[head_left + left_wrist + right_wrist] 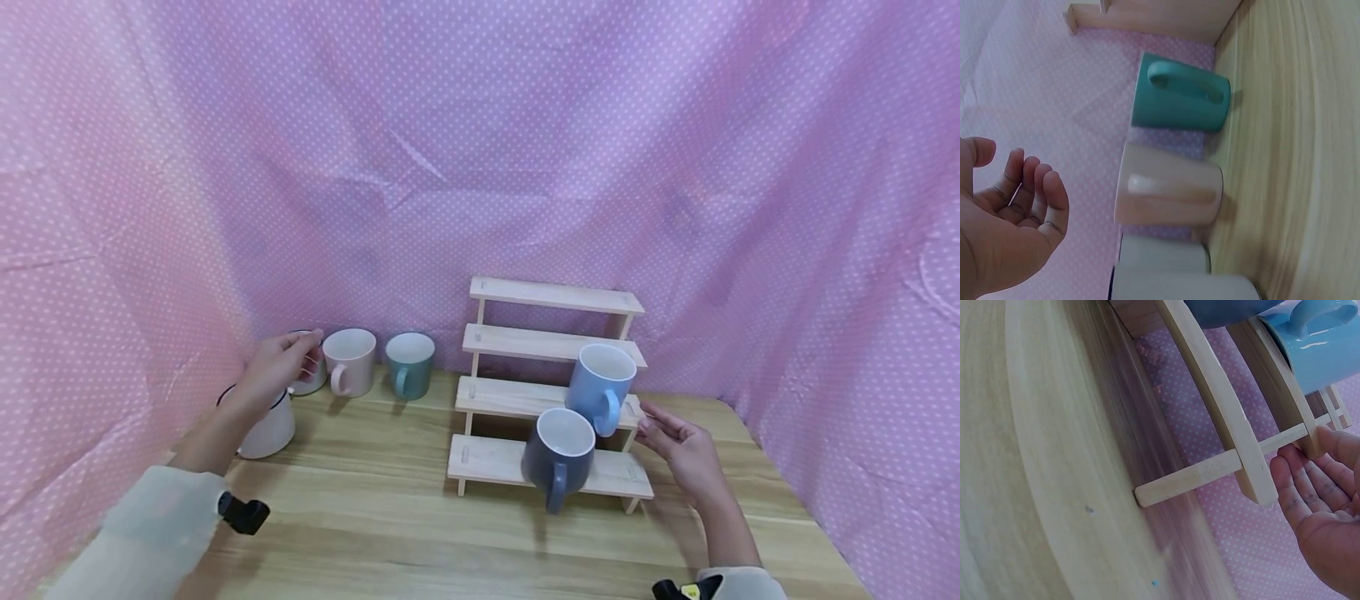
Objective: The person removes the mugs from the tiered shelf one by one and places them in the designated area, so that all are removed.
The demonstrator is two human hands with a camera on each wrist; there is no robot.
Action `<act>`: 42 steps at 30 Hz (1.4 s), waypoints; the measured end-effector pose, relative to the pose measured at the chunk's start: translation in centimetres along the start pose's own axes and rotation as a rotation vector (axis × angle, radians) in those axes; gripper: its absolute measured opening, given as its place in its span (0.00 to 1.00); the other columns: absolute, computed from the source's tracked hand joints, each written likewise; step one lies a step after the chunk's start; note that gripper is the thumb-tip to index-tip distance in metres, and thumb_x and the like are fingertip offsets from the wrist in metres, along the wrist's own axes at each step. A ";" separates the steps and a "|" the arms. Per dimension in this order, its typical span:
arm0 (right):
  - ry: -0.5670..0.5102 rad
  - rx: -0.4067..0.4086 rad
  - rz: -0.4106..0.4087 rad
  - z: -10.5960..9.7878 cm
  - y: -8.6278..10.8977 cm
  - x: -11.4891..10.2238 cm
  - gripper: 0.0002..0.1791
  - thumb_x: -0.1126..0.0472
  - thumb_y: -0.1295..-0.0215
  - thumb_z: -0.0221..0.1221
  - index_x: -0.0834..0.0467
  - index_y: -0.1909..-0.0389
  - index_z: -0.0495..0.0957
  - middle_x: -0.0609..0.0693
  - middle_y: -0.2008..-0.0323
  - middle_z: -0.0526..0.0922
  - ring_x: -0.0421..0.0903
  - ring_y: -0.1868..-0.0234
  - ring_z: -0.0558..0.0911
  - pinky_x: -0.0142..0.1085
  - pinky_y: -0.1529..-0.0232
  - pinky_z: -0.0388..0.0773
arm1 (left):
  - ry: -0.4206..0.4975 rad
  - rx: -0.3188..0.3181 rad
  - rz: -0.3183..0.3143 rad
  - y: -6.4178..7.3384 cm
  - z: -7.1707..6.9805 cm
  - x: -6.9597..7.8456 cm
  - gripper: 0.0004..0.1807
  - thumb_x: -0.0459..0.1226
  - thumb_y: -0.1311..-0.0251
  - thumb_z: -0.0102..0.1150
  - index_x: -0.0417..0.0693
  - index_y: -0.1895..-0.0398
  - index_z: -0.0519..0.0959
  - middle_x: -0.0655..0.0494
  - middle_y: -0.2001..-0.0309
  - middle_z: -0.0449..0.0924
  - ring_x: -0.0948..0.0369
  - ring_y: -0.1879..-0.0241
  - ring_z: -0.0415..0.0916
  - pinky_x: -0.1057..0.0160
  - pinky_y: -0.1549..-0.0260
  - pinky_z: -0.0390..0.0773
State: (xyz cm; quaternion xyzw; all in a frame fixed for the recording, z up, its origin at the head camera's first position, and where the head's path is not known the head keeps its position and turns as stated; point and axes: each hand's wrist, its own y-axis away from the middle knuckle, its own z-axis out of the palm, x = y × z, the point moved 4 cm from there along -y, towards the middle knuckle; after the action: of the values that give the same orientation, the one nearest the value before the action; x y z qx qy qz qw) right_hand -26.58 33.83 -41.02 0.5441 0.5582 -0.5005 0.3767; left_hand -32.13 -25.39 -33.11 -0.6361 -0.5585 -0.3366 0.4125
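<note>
At the rack's right end my right hand point(686, 462) pinches the end of the second-lowest board of a stepped wooden rack point(555, 294); the right wrist view shows the thumb above the board and fingers beneath. A light blue mug point(597, 385) stands on that board, and a dark grey mug point(542, 462) on the lowest one. My left hand point(1013, 228) holds nothing, its fingers loosely bent above the mugs at the left. It partly hides two white mugs with dark rims, the front one point(272, 433) and the back one point(312, 385).
A pale pink mug point(362, 362) and a teal mug point(417, 377) stand at the back, between the white mugs and the rack. Pink dotted cloth point(420, 167) hangs behind and beside the wooden tabletop point(375, 517).
</note>
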 end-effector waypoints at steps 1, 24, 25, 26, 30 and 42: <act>0.005 0.000 0.003 0.0 0.0 0.0 0.32 0.58 0.24 0.60 0.71 0.28 0.64 0.41 0.48 0.85 0.38 0.55 0.87 0.29 0.48 0.82 | 0.000 -0.009 0.000 -0.1 0.3 0.2 0.29 0.56 0.21 0.41 0.35 0.56 0.75 0.51 0.61 0.76 0.60 0.59 0.75 0.66 0.61 0.82; 0.001 0.002 0.003 0.0 0.1 -0.1 0.31 0.59 0.24 0.59 0.71 0.28 0.64 0.39 0.50 0.85 0.38 0.55 0.87 0.30 0.48 0.82 | 0.148 -0.062 0.016 -2.8 7.6 3.6 0.24 0.49 0.21 0.47 0.36 0.61 0.77 0.46 0.61 0.77 0.52 0.60 0.74 0.65 0.64 0.78; 0.000 0.001 0.000 0.0 0.1 -0.1 0.32 0.59 0.24 0.59 0.72 0.28 0.64 0.39 0.50 0.85 0.38 0.55 0.87 0.30 0.48 0.82 | 0.151 -0.070 0.010 -2.9 7.9 3.7 0.23 0.49 0.21 0.47 0.36 0.61 0.77 0.45 0.60 0.77 0.52 0.59 0.74 0.65 0.64 0.78; -0.001 0.001 -0.001 0.0 0.1 -0.1 0.32 0.59 0.24 0.59 0.72 0.28 0.64 0.38 0.50 0.85 0.37 0.55 0.87 0.30 0.48 0.82 | 0.162 -0.078 0.007 -3.0 8.3 3.8 0.23 0.48 0.21 0.47 0.35 0.60 0.77 0.45 0.59 0.77 0.53 0.59 0.74 0.66 0.64 0.79; -0.001 0.008 0.001 0.0 0.1 -0.1 0.31 0.59 0.24 0.60 0.72 0.28 0.64 0.39 0.49 0.85 0.37 0.55 0.87 0.30 0.48 0.82 | 0.176 -0.099 0.022 -3.3 9.6 4.2 0.23 0.46 0.21 0.47 0.32 0.58 0.77 0.44 0.59 0.76 0.57 0.62 0.74 0.64 0.62 0.80; 0.022 0.006 0.009 0.0 0.0 0.0 0.30 0.60 0.23 0.58 0.70 0.28 0.64 0.53 0.40 0.81 0.37 0.54 0.87 0.30 0.48 0.82 | 0.161 -0.138 0.066 -3.9 13.4 6.2 0.22 0.50 0.23 0.50 0.40 0.66 0.78 0.48 0.65 0.78 0.50 0.62 0.76 0.61 0.62 0.82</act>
State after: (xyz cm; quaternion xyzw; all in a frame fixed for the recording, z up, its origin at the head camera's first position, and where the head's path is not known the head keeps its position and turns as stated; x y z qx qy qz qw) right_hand -26.62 33.81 -41.07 0.5530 0.5585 -0.4944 0.3712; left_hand -35.45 -10.48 -32.82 -0.6519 -0.4779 -0.4103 0.4221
